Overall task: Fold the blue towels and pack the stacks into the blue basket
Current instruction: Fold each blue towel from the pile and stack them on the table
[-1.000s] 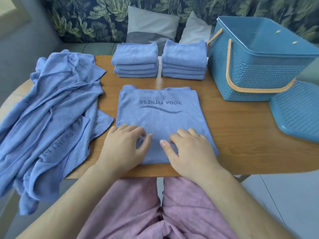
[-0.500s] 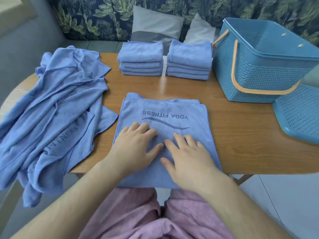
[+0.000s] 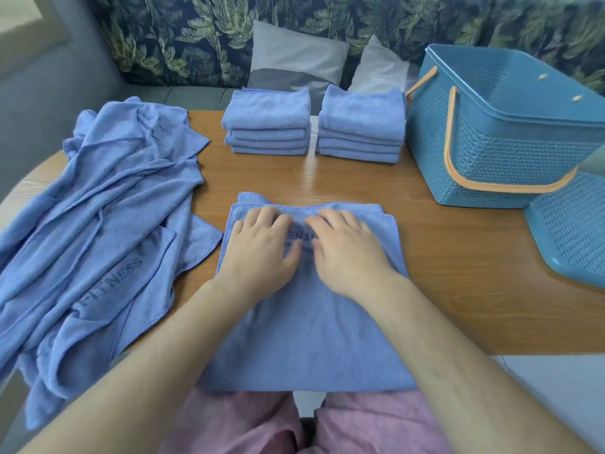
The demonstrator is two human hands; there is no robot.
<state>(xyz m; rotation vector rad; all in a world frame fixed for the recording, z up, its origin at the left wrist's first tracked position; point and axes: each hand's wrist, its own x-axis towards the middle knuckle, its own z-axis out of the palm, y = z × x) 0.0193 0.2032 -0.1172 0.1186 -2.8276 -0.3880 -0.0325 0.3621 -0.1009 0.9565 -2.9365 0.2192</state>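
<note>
A blue towel (image 3: 307,335) lies flat on the wooden table (image 3: 458,263) in front of me, its near part hanging over the table's edge. My left hand (image 3: 262,253) and my right hand (image 3: 347,253) rest side by side on its far part, fingers fairly straight, covering most of the printed lettering. Two stacks of folded blue towels stand at the back: the left stack (image 3: 266,121) and the right stack (image 3: 361,124). The blue basket (image 3: 504,149) with an orange handle stands at the right, and what shows of its inside holds no towel.
A heap of unfolded blue towels (image 3: 98,244) covers the table's left side and hangs over the front edge. A blue perforated lid (image 3: 576,231) leans against the basket at the right. Grey cushions (image 3: 294,57) and a leaf-patterned sofa back lie behind the table.
Both hands have slid away from me along the towel, from its near edge to its far part. The towel's near part now hangs further over the table's edge.
</note>
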